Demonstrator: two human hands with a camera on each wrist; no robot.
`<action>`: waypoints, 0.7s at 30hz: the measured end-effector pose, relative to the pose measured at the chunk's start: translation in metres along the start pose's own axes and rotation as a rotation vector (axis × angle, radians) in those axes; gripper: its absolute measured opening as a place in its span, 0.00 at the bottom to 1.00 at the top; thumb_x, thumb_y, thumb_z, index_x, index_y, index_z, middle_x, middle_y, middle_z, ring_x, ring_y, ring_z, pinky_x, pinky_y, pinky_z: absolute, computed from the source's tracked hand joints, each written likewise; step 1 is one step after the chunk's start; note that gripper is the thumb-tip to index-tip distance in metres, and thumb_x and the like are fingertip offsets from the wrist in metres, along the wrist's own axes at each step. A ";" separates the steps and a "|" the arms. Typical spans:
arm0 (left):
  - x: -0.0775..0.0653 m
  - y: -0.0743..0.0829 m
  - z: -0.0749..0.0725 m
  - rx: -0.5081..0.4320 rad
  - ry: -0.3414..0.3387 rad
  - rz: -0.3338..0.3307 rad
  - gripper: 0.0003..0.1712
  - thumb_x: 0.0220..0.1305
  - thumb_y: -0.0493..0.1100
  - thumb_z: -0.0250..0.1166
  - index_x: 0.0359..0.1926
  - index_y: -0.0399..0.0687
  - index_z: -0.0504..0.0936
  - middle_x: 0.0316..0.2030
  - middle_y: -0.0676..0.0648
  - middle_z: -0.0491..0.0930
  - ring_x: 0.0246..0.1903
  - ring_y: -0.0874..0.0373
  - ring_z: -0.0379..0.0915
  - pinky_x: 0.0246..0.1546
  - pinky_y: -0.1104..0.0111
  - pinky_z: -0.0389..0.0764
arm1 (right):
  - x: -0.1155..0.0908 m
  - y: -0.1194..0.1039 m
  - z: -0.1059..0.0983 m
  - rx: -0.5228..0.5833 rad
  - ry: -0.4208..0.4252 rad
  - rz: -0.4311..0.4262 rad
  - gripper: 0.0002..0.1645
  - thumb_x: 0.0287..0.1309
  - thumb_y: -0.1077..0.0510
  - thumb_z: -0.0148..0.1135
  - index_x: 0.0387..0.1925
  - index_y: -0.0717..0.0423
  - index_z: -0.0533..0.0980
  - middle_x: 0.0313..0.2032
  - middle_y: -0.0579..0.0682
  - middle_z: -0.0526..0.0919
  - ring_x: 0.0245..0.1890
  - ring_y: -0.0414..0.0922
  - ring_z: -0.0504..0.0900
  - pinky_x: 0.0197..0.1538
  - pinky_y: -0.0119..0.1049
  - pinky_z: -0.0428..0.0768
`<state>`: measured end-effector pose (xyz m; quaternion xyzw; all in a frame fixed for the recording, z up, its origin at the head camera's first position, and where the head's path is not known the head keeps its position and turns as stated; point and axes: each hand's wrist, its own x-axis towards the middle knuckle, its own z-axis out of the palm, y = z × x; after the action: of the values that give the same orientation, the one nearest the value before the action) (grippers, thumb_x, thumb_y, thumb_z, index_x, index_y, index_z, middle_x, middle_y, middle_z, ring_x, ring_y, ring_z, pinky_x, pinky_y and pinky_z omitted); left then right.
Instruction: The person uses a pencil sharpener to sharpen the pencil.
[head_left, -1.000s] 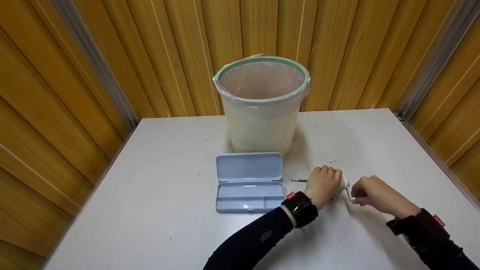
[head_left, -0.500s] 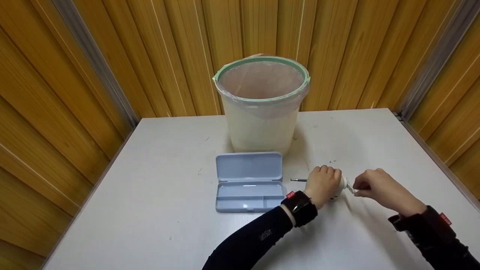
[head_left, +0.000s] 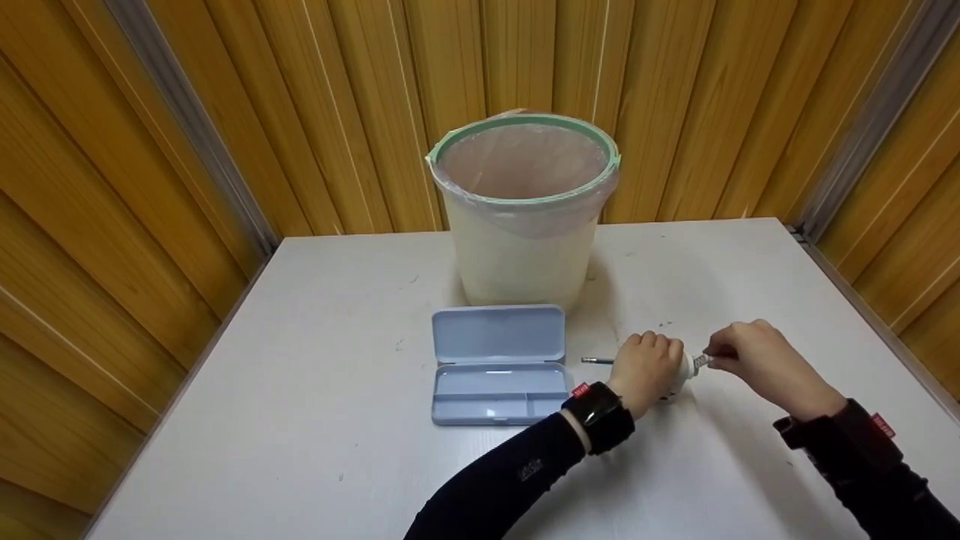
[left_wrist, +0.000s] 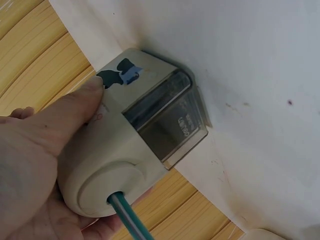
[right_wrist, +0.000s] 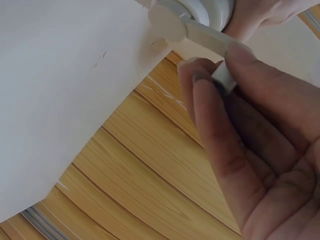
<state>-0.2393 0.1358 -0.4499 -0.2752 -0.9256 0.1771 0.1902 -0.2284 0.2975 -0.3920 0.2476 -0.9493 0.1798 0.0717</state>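
Left hand: curled; sharpener is clasped.
Right hand: nearly closed; crank knob is pinched.
Pencil: apparently being sharpened; steady cranking seems called for next.

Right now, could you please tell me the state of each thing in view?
Pencil case: open, lid back.
Bin: upright, lined with a bag.
Sharpener: gripped by the left hand.
Pencil: one end in the sharpener.
Crank: pinched by the right hand.
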 end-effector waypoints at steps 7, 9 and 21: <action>-0.001 0.000 0.000 0.010 -0.014 0.006 0.12 0.70 0.53 0.55 0.51 0.62 0.73 0.43 0.64 0.80 0.41 0.71 0.74 0.43 0.79 0.74 | 0.005 0.001 0.001 -0.040 0.068 -0.011 0.06 0.44 0.69 0.73 0.22 0.58 0.82 0.23 0.49 0.84 0.24 0.44 0.78 0.29 0.35 0.74; -0.001 0.000 -0.001 0.015 -0.016 0.008 0.11 0.70 0.53 0.55 0.51 0.62 0.73 0.43 0.64 0.79 0.42 0.71 0.74 0.43 0.79 0.74 | 0.005 0.002 0.002 -0.049 0.091 -0.015 0.06 0.44 0.68 0.73 0.22 0.58 0.82 0.23 0.49 0.84 0.24 0.44 0.77 0.29 0.35 0.73; 0.002 0.000 0.000 -0.010 -0.077 0.009 0.14 0.71 0.53 0.54 0.55 0.61 0.72 0.46 0.63 0.78 0.44 0.70 0.73 0.47 0.79 0.73 | 0.011 0.004 0.008 -0.039 0.119 0.030 0.03 0.48 0.70 0.70 0.25 0.62 0.83 0.26 0.54 0.86 0.26 0.49 0.81 0.30 0.37 0.75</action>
<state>-0.2403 0.1369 -0.4496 -0.2734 -0.9318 0.1837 0.1524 -0.2407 0.2926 -0.3984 0.2208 -0.9503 0.1767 0.1301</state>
